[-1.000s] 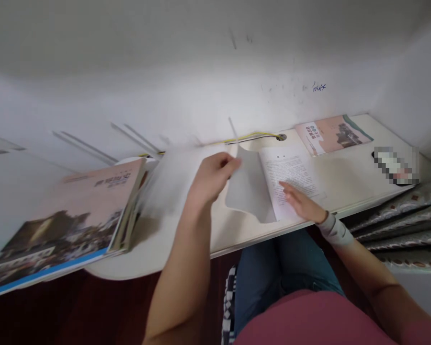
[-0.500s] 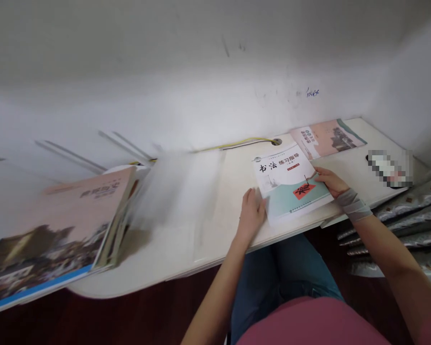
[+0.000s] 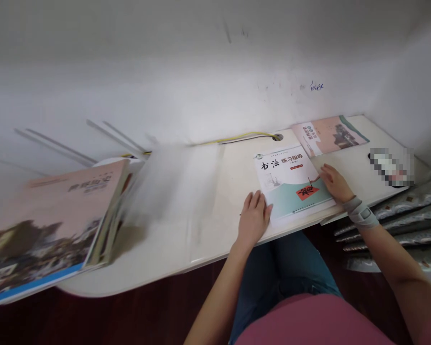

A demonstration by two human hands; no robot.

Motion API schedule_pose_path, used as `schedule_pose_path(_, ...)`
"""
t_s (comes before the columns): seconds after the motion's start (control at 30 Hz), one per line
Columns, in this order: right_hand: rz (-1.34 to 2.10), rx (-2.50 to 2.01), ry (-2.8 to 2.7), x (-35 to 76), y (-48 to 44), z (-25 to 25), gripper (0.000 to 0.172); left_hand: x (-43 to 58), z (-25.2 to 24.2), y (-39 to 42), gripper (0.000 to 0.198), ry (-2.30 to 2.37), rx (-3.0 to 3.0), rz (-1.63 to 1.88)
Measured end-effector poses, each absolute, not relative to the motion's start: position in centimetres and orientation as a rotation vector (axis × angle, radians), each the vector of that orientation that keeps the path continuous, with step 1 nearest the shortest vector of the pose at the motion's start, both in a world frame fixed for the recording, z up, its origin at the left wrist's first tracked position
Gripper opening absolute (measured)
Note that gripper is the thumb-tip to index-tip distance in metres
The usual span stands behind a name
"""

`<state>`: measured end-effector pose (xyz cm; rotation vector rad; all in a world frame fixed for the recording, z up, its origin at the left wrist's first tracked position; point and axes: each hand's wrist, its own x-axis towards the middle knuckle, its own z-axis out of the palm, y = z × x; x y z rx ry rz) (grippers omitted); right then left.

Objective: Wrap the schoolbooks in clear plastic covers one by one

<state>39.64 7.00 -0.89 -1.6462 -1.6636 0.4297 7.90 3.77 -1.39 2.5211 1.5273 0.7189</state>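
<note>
A calligraphy workbook (image 3: 285, 175) with a white and green cover lies flat on the white desk (image 3: 208, 225). At its lower left edge rests my left hand (image 3: 253, 218), palm down with the fingers spread on the desk and the thumb by the book's edge. My right hand (image 3: 335, 184), with a grey band at the wrist, is beside the book's right edge, fingers extended and not wrapped round it. Whether its fingertips touch the cover I cannot tell. Just behind lies a pink history booklet (image 3: 330, 135).
A thick stack of books (image 3: 64, 215) with a pink history book on top stands at the left. Yellow and dark cables run to a hole (image 3: 277, 137) at the back wall. A pixelated phone-like object (image 3: 390, 167) lies at the right, near folded patterned fabric (image 3: 405, 211).
The workbook has come down flat on the desk. My right hand has let go of its edge and its fingers have straightened; my left fingers have spread out flat.
</note>
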Motion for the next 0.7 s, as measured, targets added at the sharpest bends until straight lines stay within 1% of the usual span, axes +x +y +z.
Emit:
schedule_pose_path(0.1, 0.400, -1.638, -1.789, 39.8, 7.1, -1.1, 0.052, 7.9, -1.6, 3.8, 0.051, 1.537, 2.571, 0.704)
schedule_pose_path(0.23, 0.376, -1.651, -1.794, 39.8, 7.1, -1.3, 0.059, 7.9, -1.7, 3.9, 0.050, 1.555, 2.602, 0.707)
schedule_pose_path(0.43, 0.346, -1.635, -1.781, 39.8, 7.2, -1.5, 0.062, 7.8, -1.7, 3.8, 0.052, 1.546, 2.613, 0.677)
schedule_pose_path(0.57, 0.468, -1.529, -1.747, 39.5, 6.2, 0.1, 0.058, 7.8, -1.7, 3.5, 0.048, 1.541, 2.553, 0.716)
schedule_pose_path(0.7, 0.710, -1.330, -1.778, 37.6, 5.0, 2.6, 0.055, 9.4, 0.1, 3.1, 0.043, 1.570, 2.362, 0.924)
